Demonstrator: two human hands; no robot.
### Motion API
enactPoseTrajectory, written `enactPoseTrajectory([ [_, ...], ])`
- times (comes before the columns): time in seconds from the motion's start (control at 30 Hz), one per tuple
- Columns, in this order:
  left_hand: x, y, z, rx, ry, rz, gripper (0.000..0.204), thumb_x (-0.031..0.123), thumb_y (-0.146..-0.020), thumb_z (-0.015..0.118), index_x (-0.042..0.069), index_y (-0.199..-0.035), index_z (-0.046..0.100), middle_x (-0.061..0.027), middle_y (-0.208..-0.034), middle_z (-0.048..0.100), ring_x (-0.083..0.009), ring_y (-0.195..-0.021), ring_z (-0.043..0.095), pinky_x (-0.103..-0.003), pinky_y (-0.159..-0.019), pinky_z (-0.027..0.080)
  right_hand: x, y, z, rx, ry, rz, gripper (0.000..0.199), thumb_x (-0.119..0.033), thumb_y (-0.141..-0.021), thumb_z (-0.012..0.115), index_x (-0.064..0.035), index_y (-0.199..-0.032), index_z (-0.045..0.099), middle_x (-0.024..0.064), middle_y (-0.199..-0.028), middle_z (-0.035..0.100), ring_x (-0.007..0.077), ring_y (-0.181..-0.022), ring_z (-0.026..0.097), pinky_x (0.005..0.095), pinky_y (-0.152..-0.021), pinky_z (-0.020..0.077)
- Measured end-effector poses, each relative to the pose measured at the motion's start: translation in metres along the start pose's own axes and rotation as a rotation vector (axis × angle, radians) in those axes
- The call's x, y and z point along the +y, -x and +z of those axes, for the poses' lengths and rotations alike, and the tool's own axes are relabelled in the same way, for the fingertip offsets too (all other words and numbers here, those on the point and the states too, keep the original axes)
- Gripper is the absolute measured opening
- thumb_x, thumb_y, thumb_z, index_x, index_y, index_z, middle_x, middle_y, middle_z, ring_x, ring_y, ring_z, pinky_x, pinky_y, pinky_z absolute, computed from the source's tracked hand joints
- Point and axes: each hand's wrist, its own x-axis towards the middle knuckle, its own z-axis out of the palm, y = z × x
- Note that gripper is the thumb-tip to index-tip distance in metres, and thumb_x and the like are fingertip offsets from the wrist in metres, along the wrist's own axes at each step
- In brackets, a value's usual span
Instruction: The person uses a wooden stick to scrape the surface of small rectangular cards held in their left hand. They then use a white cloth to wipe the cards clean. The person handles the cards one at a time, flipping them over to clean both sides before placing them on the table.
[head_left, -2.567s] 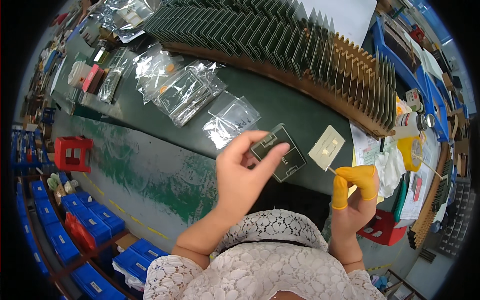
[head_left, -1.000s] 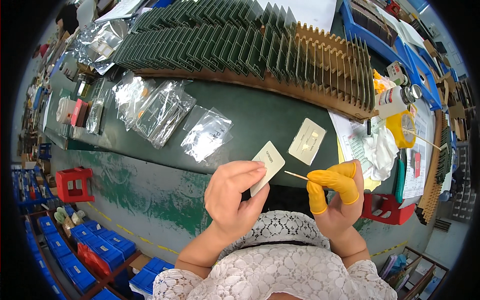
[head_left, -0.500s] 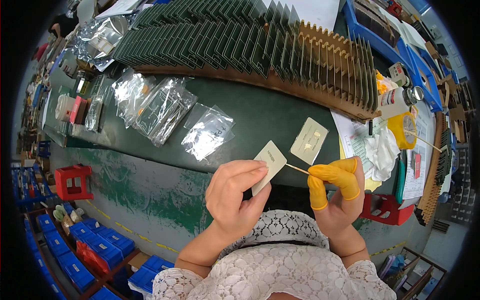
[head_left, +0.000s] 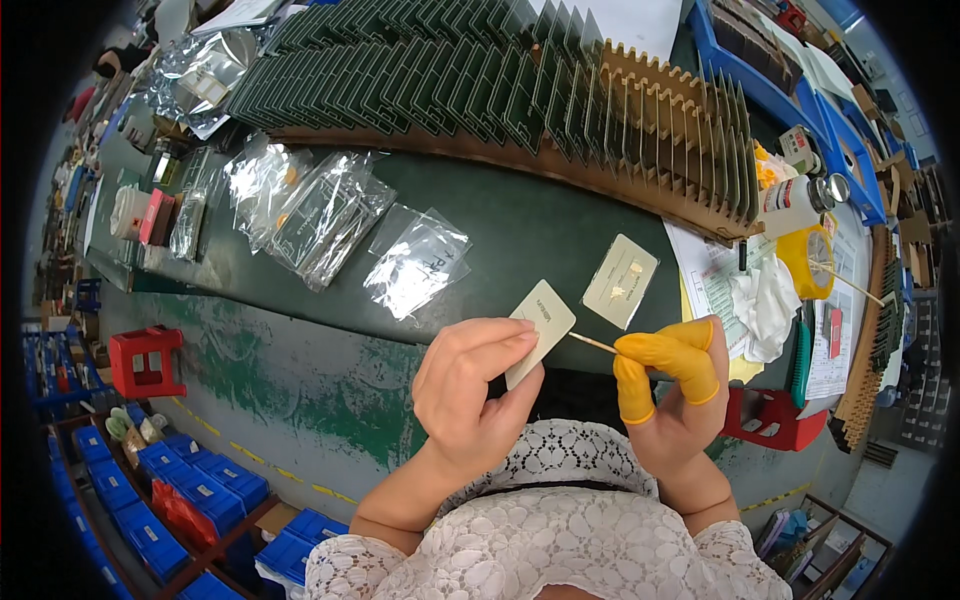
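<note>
Fingers of the left hand (head_left: pixel 462 400), curled, pinch a cream, round-cornered card (head_left: pixel 545 325) above the green table (head_left: pixel 500 200); the right hand (head_left: pixel 678 405), in yellow finger cots (head_left: pixel 672 356), holds a thin stick (head_left: pixel 594 343) beside it.

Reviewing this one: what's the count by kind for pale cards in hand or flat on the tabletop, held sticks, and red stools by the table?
Pale cards: 2
Held stick: 1
Red stools: 2
Total: 5
</note>
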Motion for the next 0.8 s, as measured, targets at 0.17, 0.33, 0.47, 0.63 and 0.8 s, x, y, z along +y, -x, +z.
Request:
enactPoseTrajectory([
  [0.17,0.0007,-0.0013,0.0013,0.010,0.011,0.007,0.034,-0.016,-0.069,0.072,0.002,-0.095,0.061,-0.0134,-0.092,0.068,-0.0216,-0.080,0.066,-0.028,-0.071,0.053,-0.0004,0.0008,0.0015,-0.014,-0.005,0.015,0.027,-0.002,-0.074,0.079,-0.0053,-0.099,0.069,0.0072,-0.084,0.061,0.0225,-0.072,0.051,0.0317,-0.062,0.0393],
  [0.33,-0.0004,-0.0003,0.0006,0.014,0.000,-0.006,0.033,-0.016,-0.069,0.071,0.002,-0.095,0.062,-0.0129,-0.091,0.068,-0.0216,-0.079,0.066,-0.028,-0.070,0.052,-0.0029,0.0020,0.0027,-0.055,-0.007,-0.001,0.027,-0.002,-0.073,0.079,-0.0059,-0.099,0.069,0.0070,-0.084,0.060,0.0226,-0.071,0.050,0.0320,-0.063,0.0391],
  [0.47,-0.0024,0.0009,0.0015,0.017,0.010,0.001,0.037,-0.011,-0.063,0.075,0.001,-0.096,0.063,-0.0131,-0.093,0.069,-0.0274,-0.079,0.066,-0.033,-0.067,0.053,-0.0009,0.0016,0.0031,-0.026,0.001,0.001,0.028,-0.002,-0.073,0.079,-0.0055,-0.099,0.069,0.0074,-0.085,0.060,0.0226,-0.071,0.050,0.0320,-0.063,0.0389],
  [0.63,-0.0025,0.0014,0.0023,0.025,0.009,-0.017,0.036,-0.011,-0.063,0.075,0.001,-0.095,0.064,-0.0128,-0.093,0.069,-0.0269,-0.078,0.066,-0.032,-0.067,0.053,-0.0004,0.0022,0.0045,-0.020,-0.008,-0.012,0.028,-0.002,-0.073,0.079,-0.0051,-0.099,0.069,0.0075,-0.084,0.060,0.0226,-0.071,0.050,0.0319,-0.062,0.0387],
  [0.8,-0.0032,0.0018,0.0030,0.031,0.012,-0.019,0.036,-0.011,-0.063,0.075,0.001,-0.095,0.064,-0.0125,-0.092,0.069,-0.0265,-0.077,0.066,-0.032,-0.066,0.053,-0.0020,0.0023,0.0055,-0.034,-0.009,-0.002,0.028,-0.002,-0.073,0.079,-0.0052,-0.099,0.069,0.0074,-0.084,0.059,0.0228,-0.072,0.050,0.0320,-0.062,0.0388],
])
